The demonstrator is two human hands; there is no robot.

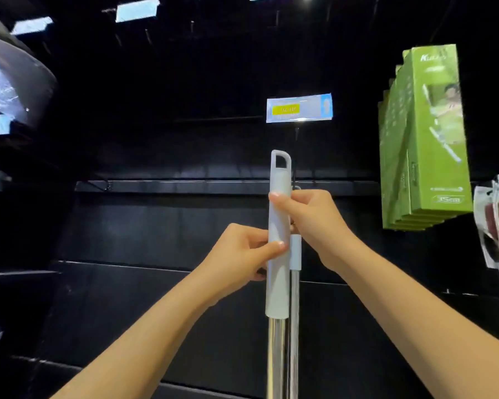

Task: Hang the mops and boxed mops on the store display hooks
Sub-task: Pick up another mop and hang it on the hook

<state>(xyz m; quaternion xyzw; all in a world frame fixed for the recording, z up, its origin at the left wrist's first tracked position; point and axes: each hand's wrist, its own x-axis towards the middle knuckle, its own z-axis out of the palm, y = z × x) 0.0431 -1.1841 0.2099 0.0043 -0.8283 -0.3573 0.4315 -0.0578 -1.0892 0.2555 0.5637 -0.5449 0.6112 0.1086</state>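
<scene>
The black display wall with its horizontal rails fills almost the whole view. On the right side a row of green boxed mops hangs, one behind the other. On the first box "35cm" can be read near the bottom. The brand at the top begins with a "K", and the other letters are too blurred to read.

In the middle stands the front mop, upright, with a light grey grip over a shiny steel pole. The hanging loop at its top is just under the price tag and, as far as I can see, it is on no hook. Just beside it on the right, and a little behind, is a second mop of the same kind, with its top hidden by the right hand.

Both forearms reach up and forward. The left hand pinches the grey grip from the left, with the thumb across its front. The right hand is higher, with its fingers curled and one fingertip pressing the front of the same grip. I cannot tell if it also holds the second mop.

The price tag is white and blue with a yellow patch, and its print is not readable. A thin hook wire shows under it.
</scene>
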